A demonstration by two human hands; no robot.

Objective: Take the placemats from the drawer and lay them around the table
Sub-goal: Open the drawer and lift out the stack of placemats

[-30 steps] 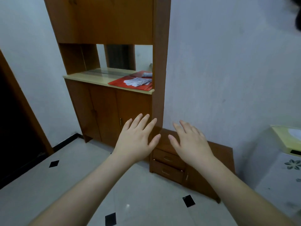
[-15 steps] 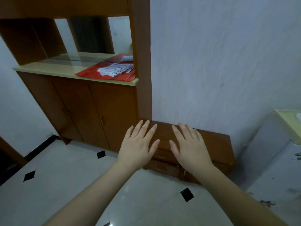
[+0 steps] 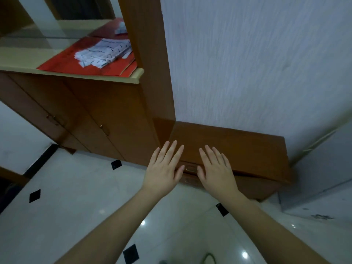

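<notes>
Both hands out front, palms down, fingers straight and spread, nothing held. Left hand and right hand side by side with a gap between them, hovering over the front edge of the low cabinet; contact with the wood cannot be told. Top drawer visible in the gap between the thumbs, closed, small metal handle showing; second drawer just below it, also closed. Placemats not in view, presumably inside one of these closed drawers; which one cannot be told. No table for laying in view either.

Likely reason for the pose: reach toward the drawer front, flat hands ready to drop to the handle. Handle sits low and central, so either hand fits; right thumb just beside it. Task at the very start by the look of it: drawer not yet opened, nothing taken out.

Next move needs fingers curled under or round the small handle, then a straight pull toward the body. Risk: shallow handle, easy slip; low cabinet, so a bend down probably needed.

Elsewhere: tall wooden unit to the left with closed doors, a pale shelf carrying a red folder topped by white printed papers, mirror behind. White tiled floor with black diamond insets.
</notes>
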